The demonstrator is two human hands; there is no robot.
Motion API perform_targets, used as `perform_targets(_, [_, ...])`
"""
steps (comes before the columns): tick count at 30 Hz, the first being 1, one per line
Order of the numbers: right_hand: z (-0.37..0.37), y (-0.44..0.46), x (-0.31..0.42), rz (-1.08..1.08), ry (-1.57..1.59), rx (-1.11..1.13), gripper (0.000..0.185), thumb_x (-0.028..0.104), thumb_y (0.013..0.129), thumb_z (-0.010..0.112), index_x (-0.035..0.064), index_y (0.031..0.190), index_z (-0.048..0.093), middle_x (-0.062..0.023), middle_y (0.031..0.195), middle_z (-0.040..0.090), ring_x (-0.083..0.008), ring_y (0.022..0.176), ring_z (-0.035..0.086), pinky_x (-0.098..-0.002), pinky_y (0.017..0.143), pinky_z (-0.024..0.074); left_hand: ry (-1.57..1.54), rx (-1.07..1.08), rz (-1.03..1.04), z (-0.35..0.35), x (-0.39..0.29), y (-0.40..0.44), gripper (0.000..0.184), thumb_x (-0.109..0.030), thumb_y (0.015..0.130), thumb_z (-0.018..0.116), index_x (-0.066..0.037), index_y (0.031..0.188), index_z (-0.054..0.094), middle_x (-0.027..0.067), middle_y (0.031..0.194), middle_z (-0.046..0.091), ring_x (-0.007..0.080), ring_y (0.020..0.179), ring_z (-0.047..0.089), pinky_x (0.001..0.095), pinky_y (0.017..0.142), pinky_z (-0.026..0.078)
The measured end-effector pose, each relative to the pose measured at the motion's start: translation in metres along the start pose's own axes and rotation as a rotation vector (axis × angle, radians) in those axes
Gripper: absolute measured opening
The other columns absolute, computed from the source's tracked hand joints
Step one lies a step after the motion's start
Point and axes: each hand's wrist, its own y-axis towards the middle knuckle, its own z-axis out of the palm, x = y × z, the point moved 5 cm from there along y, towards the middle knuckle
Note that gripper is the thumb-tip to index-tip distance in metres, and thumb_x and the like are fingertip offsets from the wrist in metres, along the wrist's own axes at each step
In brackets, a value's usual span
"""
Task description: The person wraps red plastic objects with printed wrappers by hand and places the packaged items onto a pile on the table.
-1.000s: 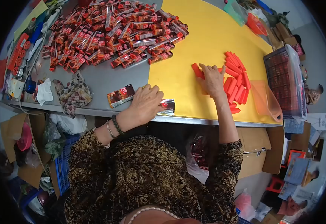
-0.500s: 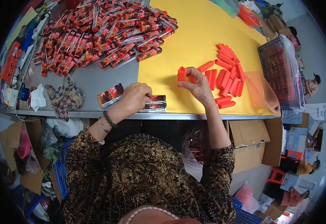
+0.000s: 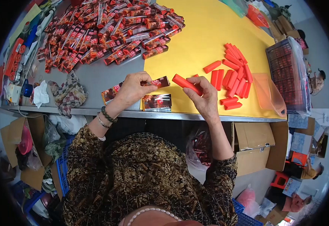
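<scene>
My left hand [image 3: 134, 89] pinches a dark printed sleeve [image 3: 160, 82] held above the table, its end toward the right. My right hand [image 3: 204, 96] holds a red stick [image 3: 186, 83] between thumb and fingers, its free end near the sleeve but apart from it. Below my left hand, flat dark printed wrappers [image 3: 157, 102] lie at the table's front edge. Another printed stack [image 3: 109, 94] is partly hidden behind my left hand. Several loose red sticks [image 3: 236, 77] lie on the yellow sheet [image 3: 194, 41] to the right.
A large pile of wrapped packs [image 3: 108, 32] covers the back left. A checked cloth [image 3: 69, 92] and white tissue [image 3: 41, 94] lie at left. An orange translucent scoop [image 3: 268, 94] and a crate [image 3: 287, 75] stand at right. Other people [image 3: 315, 171] are at far right.
My left hand has lifted a sleeve off the flat wrappers. My right hand took a red stick from the loose ones and brought it left, now tilted toward the sleeve. The view has shifted slightly.
</scene>
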Motion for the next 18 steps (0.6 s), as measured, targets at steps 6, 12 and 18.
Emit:
perform_targets(6, [0.01, -0.007, 0.021, -0.123, -0.12, -0.065, 0.025, 0.004, 0.077, 0.073, -0.0014, 0.098, 0.061, -0.0116, 0.085, 0.061, -0.0221, 0.076, 0.061, -0.0294, 0.068, 0.0487, -0.051, -0.053, 0.039, 0.002, -0.007, -0.003, 0.021, -0.01, 0.072, 0.076, 0.002, 0.077, 0.059, 0.0094, 0.074, 0.058, 0.02, 0.067, 0.056, 0.0318, 0.064, 0.044])
perform_targets(12, [0.012, -0.009, 0.029, -0.122, -0.139, 0.01, 0.025, 0.003, 0.075, 0.074, -0.002, 0.097, 0.063, -0.0105, 0.084, 0.061, -0.0214, 0.077, 0.061, -0.0298, 0.07, 0.0488, 0.186, -0.184, 0.332, -0.001, -0.023, -0.011, 0.016, -0.003, 0.07, 0.071, -0.001, 0.077, 0.057, 0.0107, 0.074, 0.054, 0.0279, 0.074, 0.056, 0.0374, 0.067, 0.044])
perform_targets(18, [0.006, -0.005, 0.02, -0.059, -0.089, 0.123, 0.026, 0.002, 0.072, 0.076, -0.0012, 0.096, 0.066, -0.0084, 0.084, 0.06, -0.0192, 0.081, 0.06, -0.0291, 0.072, 0.0485, 0.306, -0.169, 0.56, 0.009, -0.031, -0.018, 0.02, -0.001, 0.068, 0.067, -0.002, 0.087, 0.06, 0.0108, 0.079, 0.056, 0.0303, 0.08, 0.056, 0.0402, 0.073, 0.046])
